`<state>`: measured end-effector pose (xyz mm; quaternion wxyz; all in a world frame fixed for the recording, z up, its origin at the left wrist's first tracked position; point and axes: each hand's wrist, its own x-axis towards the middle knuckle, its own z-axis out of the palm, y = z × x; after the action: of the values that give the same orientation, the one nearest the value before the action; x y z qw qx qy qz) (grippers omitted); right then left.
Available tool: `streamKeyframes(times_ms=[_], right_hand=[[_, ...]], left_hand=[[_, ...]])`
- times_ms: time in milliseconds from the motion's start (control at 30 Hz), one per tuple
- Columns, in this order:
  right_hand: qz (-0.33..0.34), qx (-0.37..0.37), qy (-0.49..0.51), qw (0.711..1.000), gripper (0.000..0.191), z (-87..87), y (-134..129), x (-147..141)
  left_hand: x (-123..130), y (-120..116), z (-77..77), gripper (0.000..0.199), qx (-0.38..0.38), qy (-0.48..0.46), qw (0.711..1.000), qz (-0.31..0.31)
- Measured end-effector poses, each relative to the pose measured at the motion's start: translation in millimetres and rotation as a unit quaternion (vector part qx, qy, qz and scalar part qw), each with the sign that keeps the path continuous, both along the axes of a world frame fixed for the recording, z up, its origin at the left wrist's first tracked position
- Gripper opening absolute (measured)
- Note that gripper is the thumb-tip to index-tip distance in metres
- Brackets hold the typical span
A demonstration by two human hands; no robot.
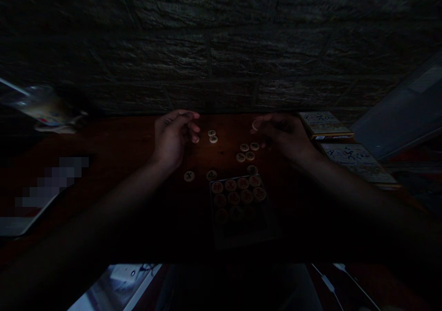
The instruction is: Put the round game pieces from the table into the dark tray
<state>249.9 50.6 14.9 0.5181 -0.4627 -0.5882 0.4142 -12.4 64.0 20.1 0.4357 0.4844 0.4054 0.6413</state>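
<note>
On the left, my left hand [172, 136] hovers over the table with its fingers half curled and apart; I make out nothing held in it. Just right of its fingertips lie two Chinese chess pieces [213, 139] that touch. My right hand [283, 136] pinches a round Chinese chess piece [256, 125] between its fingertips. Below that hand is a small group of black-marked pieces [250, 156]. Nearer me, an open box [247, 239] contains rows of mostly red-marked pieces [233, 197]. Single pieces [189, 176] lie beyond and left of the box.
Two flat printed boxes [357, 162] lie at the right end of the wooden table [124, 140]. At the far left stands a plastic cup [48, 108] with a straw. A stone-textured wall [221, 57] rises behind the table. Cables [328, 283] hang below at right. The light is very dim.
</note>
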Motion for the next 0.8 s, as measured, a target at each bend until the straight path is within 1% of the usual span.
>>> streamKeyframes(times_ms=[133, 367, 567, 800], right_hand=[[-0.004, -0.011, -0.001, 1.0, 0.018, 1.1, 0.2, 0.0], [-0.003, -0.014, 0.008, 1.0, 0.019, 0.8, 0.4, -0.8], [-0.013, -0.031, 0.01, 0.999, 0.014, 3.7, -1.2, -2.6], [-0.009, -0.047, 0.037, 0.998, 0.002, 2.1, -1.8, -4.1]], left_hand=[[-0.3, -0.6, -0.2, 0.012, -0.016, 0.008, 1.0, -0.001], [0.0, -1.3, -1.6, 0.012, -0.008, 0.004, 1.0, -0.003], [0.2, -0.9, -1.3, 0.014, -0.011, 0.004, 1.0, -0.004], [-0.2, -0.6, -3.2, 0.013, -0.01, 0.006, 1.0, -0.01]])
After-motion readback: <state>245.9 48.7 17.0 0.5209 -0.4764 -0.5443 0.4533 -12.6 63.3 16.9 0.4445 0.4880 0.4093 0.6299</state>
